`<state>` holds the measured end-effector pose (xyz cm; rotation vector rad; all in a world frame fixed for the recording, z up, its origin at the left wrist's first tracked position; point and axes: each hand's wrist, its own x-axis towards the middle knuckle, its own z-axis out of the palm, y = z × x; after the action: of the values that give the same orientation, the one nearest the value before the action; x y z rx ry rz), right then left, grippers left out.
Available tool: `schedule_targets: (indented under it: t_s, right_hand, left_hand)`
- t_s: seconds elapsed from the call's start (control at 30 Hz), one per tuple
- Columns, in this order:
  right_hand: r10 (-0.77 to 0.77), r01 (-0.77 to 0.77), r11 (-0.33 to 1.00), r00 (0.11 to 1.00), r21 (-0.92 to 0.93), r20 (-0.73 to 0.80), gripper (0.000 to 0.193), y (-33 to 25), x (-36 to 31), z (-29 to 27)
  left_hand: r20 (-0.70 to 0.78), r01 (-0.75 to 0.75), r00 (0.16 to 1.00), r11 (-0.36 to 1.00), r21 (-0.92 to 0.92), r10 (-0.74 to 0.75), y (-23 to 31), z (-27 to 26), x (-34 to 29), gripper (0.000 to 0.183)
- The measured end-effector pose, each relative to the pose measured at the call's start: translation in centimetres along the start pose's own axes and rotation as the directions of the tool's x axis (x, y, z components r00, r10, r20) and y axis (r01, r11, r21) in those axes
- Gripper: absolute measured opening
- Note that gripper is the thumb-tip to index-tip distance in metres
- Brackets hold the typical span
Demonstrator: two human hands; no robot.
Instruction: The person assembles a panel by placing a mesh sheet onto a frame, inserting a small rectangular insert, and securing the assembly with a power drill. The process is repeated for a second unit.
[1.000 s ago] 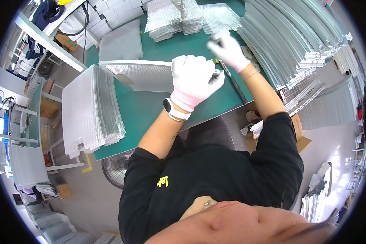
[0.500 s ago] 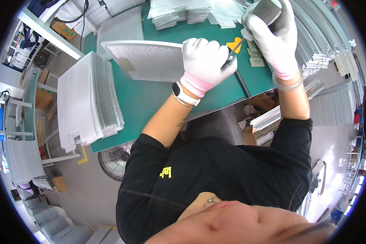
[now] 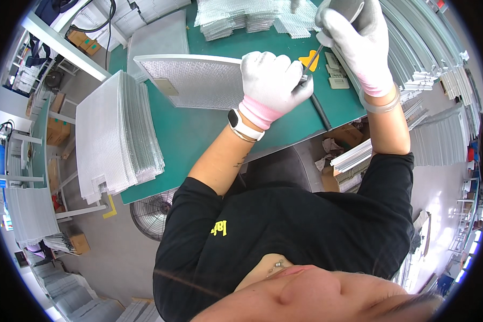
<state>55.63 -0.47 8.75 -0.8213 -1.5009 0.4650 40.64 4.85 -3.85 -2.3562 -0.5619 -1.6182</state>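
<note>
Broadly, the green bench (image 3: 180,131) slants across the view, its near edge rising from lower left to right. Long silver strips (image 3: 394,48) crowd its right side; a stack of mesh sheets (image 3: 110,129) lies at left, overhanging the near edge, and another mesh stack (image 3: 233,16) sits at the back. Nearer the middle stands a framed mesh panel (image 3: 198,80), its long axis running left to right; its right end goes behind the left hand (image 3: 273,80), contact unclear. That hand is clenched, a small bit showing at the thumb. The right hand (image 3: 357,45), farther from the panel, is wrapped around a grey rounded object (image 3: 350,7) near the strips. A dark bar (image 3: 321,112) lies below the left hand, pointing toward the near edge. Between the hands, a thin dark rod (image 3: 313,59) slopes down-left from the right hand to the left thumb, over a yellow piece (image 3: 306,57). The bit at that thumb is a metal piece (image 3: 304,78). Open green surface spreads between the left-hand stack and left forearm; the right side is tighter.
</note>
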Motion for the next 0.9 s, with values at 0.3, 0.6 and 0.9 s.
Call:
schedule_targets:
  t_s: [0.3,0.6,0.9]
  right_hand:
    - [0.181,-0.182,0.983,0.981,0.006,0.070,0.077,-1.1,0.6,0.8]
    - [0.175,-0.179,0.984,0.920,-0.022,0.350,0.072,-0.8,2.7,0.3]
    - [0.135,-0.485,0.538,0.857,0.690,0.497,0.063,1.5,3.2,0.8]
  left_hand:
    - [-0.025,-0.010,1.000,1.000,0.004,0.010,-0.2,0.2,0.1,0.021]
    - [-0.010,-0.009,1.000,1.000,-0.021,0.008,-0.3,0.2,0.3,0.020]
    - [-0.034,-0.017,0.999,0.999,-0.042,0.016,-0.4,0.3,0.4,0.021]
